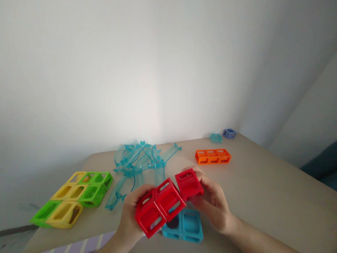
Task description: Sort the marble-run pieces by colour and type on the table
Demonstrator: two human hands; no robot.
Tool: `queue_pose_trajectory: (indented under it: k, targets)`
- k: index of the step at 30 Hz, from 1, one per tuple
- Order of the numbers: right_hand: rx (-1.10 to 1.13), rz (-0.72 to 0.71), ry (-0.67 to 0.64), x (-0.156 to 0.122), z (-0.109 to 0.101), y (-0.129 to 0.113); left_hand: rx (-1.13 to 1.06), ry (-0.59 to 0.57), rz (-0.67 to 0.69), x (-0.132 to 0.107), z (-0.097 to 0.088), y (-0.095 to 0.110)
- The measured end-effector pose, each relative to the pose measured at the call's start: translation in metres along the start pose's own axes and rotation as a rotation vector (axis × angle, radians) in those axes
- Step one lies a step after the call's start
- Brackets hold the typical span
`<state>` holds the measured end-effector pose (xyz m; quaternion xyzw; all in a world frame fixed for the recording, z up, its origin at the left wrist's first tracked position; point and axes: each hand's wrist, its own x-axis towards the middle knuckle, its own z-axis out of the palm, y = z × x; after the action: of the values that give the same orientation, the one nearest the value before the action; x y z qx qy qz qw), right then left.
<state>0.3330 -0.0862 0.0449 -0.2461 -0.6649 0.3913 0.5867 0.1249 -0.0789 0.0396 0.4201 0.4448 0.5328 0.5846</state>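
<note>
Head view: both hands are raised just above the table [266, 189], near its front edge, and each grips part of a red assembly. The left hand [129, 213] is curled around the lower left end of a pair of red blocks [158, 209], thumb on the near side and fingers hidden behind. The right hand [214, 205] pinches a single red block [189, 184] between thumb and fingers from the right. This single red block sits at the upper right end of the pair and touches it at 1 corner; whether the 2 parts are locked together cannot be told. The long axis of the 3 red units runs from lower left to upper right, so the left hand is nearer the pair and the right hand is nearer the free end. Directly below the hands, 2 blue blocks [185, 225] lie side by side on the table. A row of 3 orange blocks [213, 156] lies further back on the right. A heap of clear blue track pieces [141, 160] lies behind the hands. A flat group of yellow and green blocks [72, 197] lies well apart on the left.
</note>
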Motion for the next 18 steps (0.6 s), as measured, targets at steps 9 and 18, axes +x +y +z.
queue_pose_trajectory:
  k: [9,18]
  targets:
    - [-0.046,-0.040,-0.033,0.0059,-0.0005,-0.0053,0.276,-0.209,0.115,-0.0008,-0.0070,0.0008]
    - [-0.078,0.011,-0.062,0.0064,-0.0010,-0.0045,0.247,-0.155,0.088,0.0020,-0.0099,-0.0070]
